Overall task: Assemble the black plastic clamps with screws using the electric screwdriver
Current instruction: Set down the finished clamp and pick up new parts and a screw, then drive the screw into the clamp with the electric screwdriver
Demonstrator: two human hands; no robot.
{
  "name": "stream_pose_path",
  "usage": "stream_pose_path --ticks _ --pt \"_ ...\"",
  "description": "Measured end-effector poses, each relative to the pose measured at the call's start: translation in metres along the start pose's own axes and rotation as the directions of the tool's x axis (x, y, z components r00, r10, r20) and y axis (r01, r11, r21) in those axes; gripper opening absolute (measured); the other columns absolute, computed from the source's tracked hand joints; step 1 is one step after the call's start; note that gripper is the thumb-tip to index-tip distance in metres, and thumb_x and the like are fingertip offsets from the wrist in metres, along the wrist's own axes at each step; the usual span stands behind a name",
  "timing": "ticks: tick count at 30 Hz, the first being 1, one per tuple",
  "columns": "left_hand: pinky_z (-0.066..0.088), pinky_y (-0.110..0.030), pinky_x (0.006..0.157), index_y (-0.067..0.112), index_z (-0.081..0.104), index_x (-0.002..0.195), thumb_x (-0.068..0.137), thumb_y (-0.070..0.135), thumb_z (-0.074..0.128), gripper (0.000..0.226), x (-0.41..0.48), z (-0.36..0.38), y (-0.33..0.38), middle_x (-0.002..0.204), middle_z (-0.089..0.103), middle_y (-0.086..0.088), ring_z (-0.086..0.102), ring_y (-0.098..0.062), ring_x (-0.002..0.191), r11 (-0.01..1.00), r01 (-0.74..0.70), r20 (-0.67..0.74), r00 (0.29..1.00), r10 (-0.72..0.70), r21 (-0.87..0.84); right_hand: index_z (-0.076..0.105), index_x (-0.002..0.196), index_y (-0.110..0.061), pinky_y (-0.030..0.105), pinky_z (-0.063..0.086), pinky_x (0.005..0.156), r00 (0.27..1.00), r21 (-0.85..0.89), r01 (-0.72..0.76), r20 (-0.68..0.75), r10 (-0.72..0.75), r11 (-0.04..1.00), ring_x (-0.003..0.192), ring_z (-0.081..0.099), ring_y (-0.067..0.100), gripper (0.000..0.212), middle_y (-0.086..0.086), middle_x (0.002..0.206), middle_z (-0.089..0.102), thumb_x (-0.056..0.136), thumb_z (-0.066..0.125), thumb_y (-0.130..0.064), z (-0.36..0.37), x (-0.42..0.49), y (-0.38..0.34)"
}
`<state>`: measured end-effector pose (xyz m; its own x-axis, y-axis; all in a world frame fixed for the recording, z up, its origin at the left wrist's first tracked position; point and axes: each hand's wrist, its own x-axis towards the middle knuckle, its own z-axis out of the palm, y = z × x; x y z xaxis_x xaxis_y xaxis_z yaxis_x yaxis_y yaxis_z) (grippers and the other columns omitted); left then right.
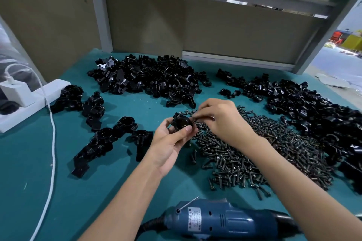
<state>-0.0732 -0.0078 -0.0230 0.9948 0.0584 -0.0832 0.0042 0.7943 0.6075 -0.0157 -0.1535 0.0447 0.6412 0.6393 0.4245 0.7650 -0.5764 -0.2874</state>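
Left hand (168, 143): grips a black clamp (181, 122) between thumb and fingers, just above the mat (117, 191).
Right hand (217, 119): fingertips pinch a small screw (195, 117) at the clamp's edge.
Handling: the clamp is probably light, stiff and glossy, so a bit slippery; hold the outer body and leave the screw holes free.
Screw pile (244, 152): just beside both hands.
Electric screwdriver (225, 219): lies untouched at the near edge.

Black plastic clamp (181, 122) — glossy, round bore upward — pinched between left hand (168, 143) fingers (184, 130); dark screws (244, 154) heaped beneath right hand (219, 121) fingers; blue electric screwdriver (225, 221) lies flat, well behind both wrists.
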Motion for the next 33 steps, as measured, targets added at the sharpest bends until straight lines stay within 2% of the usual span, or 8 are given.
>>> stream_pose_path --ticks 7,13,16,19,21,23,27,33 --pt "0.058 -0.021 0.073 0.000 0.051 0.114 0.068 -0.004 0.070 0.050 -0.003 0.002 0.001 0.108 0.069 -0.019 0.073 -0.025 0.088 1.000 0.007 0.006 1.000 -0.007 0.030 0.078 0.094 -0.002 0.042 0.057 0.077 0.997 0.005 0.073 -0.040 -0.073 0.997 0.085 0.068 0.027 0.022 0.010 0.094 0.071 0.080 0.068 0.012 0.007 -0.008 -0.005" --pt "0.056 -0.032 0.092 0.001 0.051 0.111 0.068 -0.006 0.068 0.047 -0.002 0.000 0.001 0.102 0.071 -0.015 0.073 -0.025 0.090 0.999 -0.011 0.010 1.000 0.010 0.045 0.059 0.130 -0.019 0.006 0.048 0.080 0.996 0.236 -0.086 -0.003 0.089 0.968 0.093 0.065 -0.004 0.049 -0.005 0.105 0.073 0.087 0.064 0.005 0.004 -0.016 -0.011" --pt "0.057 -0.033 0.090 0.001 0.050 0.111 0.067 -0.007 0.068 0.048 -0.002 0.000 0.002 0.099 0.072 -0.015 0.073 -0.026 0.090 1.000 -0.002 0.006 1.000 0.002 0.013 0.050 0.136 -0.031 0.009 0.048 0.087 0.987 0.242 -0.159 0.005 0.163 0.957 0.095 0.062 -0.007 0.054 -0.016 0.119 0.065 0.091 0.063 -0.003 -0.012 -0.029 -0.013" --pt "0.060 -0.030 0.083 0.001 0.050 0.108 0.066 -0.009 0.068 0.047 -0.001 0.000 0.003 0.095 0.073 -0.015 0.073 -0.027 0.092 1.000 -0.003 0.001 1.000 0.003 0.003 0.052 0.123 -0.045 0.022 0.055 0.078 0.969 0.068 -0.197 0.161 0.184 0.978 0.080 0.061 -0.005 0.033 -0.024 0.092 0.062 0.090 0.051 -0.048 -0.034 -0.063 -0.030" --pt "0.060 -0.029 0.081 0.001 0.052 0.107 0.069 -0.010 0.067 0.042 0.000 0.000 0.003 0.095 0.072 -0.014 0.073 -0.027 0.092 1.000 -0.005 -0.005 1.000 0.005 0.016 0.041 0.127 -0.051 0.021 0.054 0.068 0.859 -0.139 -0.160 0.469 0.207 0.977 0.067 0.057 -0.006 0.069 -0.023 0.079 0.058 0.074 0.020 -0.089 -0.035 -0.094 -0.043" --pt "0.060 -0.028 0.080 0.001 0.055 0.108 0.075 -0.012 0.065 0.037 0.001 -0.001 0.004 0.095 0.072 -0.014 0.073 -0.027 0.091 0.999 -0.002 -0.007 1.000 0.002 0.039 0.029 0.135 -0.049 0.024 0.049 0.071 0.803 -0.351 0.014 0.562 0.199 0.936 0.074 0.057 -0.001 0.093 -0.018 0.084 0.058 0.063 -0.002 -0.098 -0.023 -0.122 -0.051" --pt "0.060 -0.030 0.078 0.003 0.058 0.106 0.069 -0.002 0.071 0.040 0.001 -0.001 0.006 0.094 0.069 -0.014 0.071 -0.026 0.088 1.000 -0.015 -0.009 1.000 0.015 0.016 0.076 0.104 -0.030 0.013 0.041 0.044 0.938 -0.471 0.083 0.333 0.090 0.878 0.045 0.052 0.008 0.085 -0.012 0.059 0.053 0.089 0.006 -0.076 -0.001 -0.155 -0.053" --pt "0.059 -0.026 0.072 0.004 0.059 0.100 0.065 0.003 0.076 0.039 0.000 -0.002 0.006 0.087 0.065 -0.008 0.069 -0.022 0.077 0.992 -0.048 -0.088 0.994 0.058 0.117 0.053 0.123 -0.022 0.019 0.047 0.050 0.981 -0.388 0.196 0.089 -0.175 0.901 0.051 0.053 0.009 0.050 -0.009 0.063 0.056 0.092 0.043 -0.060 -0.017 -0.162 -0.050"
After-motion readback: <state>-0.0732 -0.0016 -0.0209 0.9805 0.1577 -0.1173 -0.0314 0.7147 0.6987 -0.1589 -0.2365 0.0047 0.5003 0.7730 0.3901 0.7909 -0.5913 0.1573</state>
